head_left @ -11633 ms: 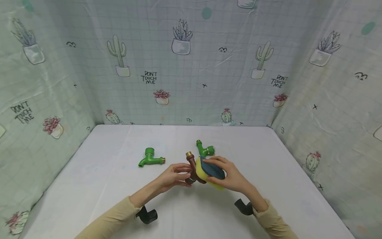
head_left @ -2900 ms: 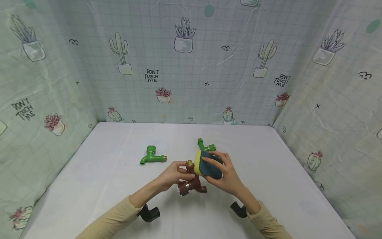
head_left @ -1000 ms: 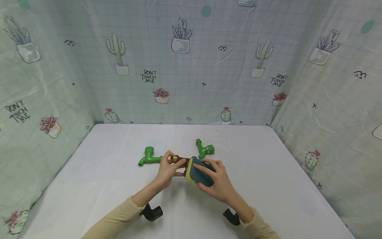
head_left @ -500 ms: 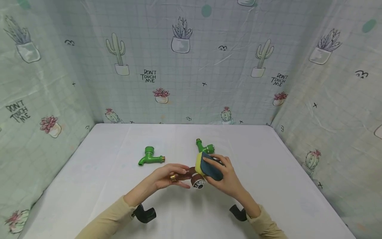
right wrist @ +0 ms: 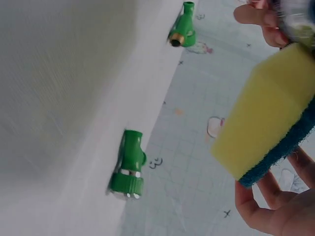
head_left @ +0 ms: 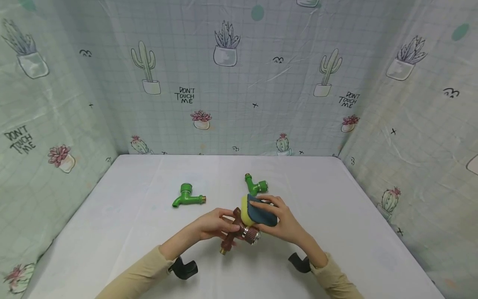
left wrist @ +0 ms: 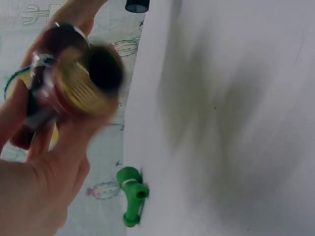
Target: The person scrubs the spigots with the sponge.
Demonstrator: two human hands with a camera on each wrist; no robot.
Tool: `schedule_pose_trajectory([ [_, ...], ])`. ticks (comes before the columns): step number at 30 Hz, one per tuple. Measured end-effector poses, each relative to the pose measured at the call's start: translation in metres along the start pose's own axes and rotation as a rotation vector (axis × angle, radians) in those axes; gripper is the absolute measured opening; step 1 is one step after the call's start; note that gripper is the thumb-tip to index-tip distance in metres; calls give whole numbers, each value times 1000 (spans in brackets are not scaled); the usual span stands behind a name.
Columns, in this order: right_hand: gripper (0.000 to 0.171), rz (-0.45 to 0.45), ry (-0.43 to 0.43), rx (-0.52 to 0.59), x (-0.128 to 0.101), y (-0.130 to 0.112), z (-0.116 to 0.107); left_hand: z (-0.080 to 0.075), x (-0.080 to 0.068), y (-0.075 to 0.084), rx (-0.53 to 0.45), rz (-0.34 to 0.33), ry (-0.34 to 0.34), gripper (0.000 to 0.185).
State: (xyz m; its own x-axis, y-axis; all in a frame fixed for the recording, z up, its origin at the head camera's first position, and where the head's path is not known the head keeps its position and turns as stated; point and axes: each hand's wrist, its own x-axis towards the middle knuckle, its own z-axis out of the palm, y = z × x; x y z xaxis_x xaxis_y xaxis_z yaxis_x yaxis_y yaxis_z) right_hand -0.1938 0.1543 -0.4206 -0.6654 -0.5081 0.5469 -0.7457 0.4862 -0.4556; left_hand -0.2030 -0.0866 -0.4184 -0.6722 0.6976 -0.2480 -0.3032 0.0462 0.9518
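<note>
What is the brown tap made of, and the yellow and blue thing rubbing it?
The brown tap looks like glossy plastic, with a brass-coloured threaded end and a shiny silver metal-looking collar, though plated plastic is possible. The sponge looks like soft yellow foam with a rough dark blue scouring layer; its fuzzy blue edge shows in the right wrist view.

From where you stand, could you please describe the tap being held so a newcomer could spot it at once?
Start at the white table and look near its front centre, where two hands meet. The left hand grips a brown tap against the yellow-and-blue sponge. Unlike the two green taps lying farther back, it is reddish-brown with a silvery end.
</note>
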Motion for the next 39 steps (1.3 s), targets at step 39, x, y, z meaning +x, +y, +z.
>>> schedule_pose_trajectory([
  [39, 81, -447, 226, -655, -13, -7, 12, 8, 2, 7, -854, -24, 400, 53],
])
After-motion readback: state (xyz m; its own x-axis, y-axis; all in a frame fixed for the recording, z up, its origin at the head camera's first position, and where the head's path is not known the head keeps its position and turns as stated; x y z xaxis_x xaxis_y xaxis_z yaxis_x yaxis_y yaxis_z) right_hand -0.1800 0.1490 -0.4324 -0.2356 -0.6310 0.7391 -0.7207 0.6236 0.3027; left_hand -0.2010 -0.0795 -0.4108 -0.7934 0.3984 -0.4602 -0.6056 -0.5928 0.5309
